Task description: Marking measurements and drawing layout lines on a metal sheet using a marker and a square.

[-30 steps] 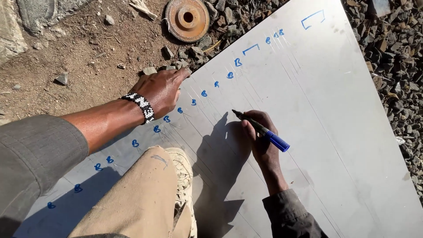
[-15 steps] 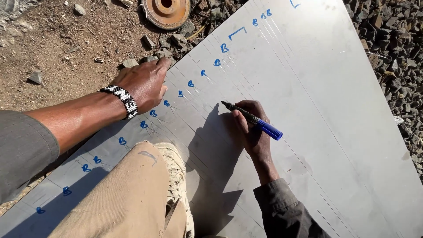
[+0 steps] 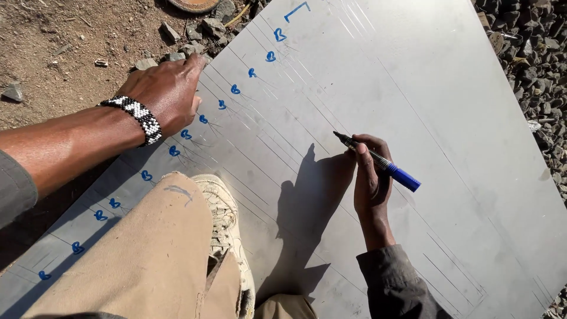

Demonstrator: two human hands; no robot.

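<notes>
A large grey metal sheet (image 3: 413, 106) lies on the ground, scribed with thin lines and marked along its left edge with a row of blue marks (image 3: 235, 89). My right hand (image 3: 371, 177) holds a blue-capped marker pen (image 3: 378, 160), tip pointing up-left just above the sheet near its middle. My left hand (image 3: 168, 91), with a black-and-white beaded bracelet (image 3: 137, 115) on the wrist, presses flat on the sheet's left edge beside the blue marks. My knee in tan trousers (image 3: 147, 254) and a worn pale shoe (image 3: 227, 224) rest on the sheet.
Bare dirt with scattered stones (image 3: 171, 32) lies left of the sheet. Dark gravel (image 3: 537, 65) borders its right side. A rusty round metal disc (image 3: 195, 5) shows at the top edge.
The view has shifted, so the sheet and disc sit higher in frame. My right hand with the pen has stayed near the sheet's middle; my left hand remains on the edge.
</notes>
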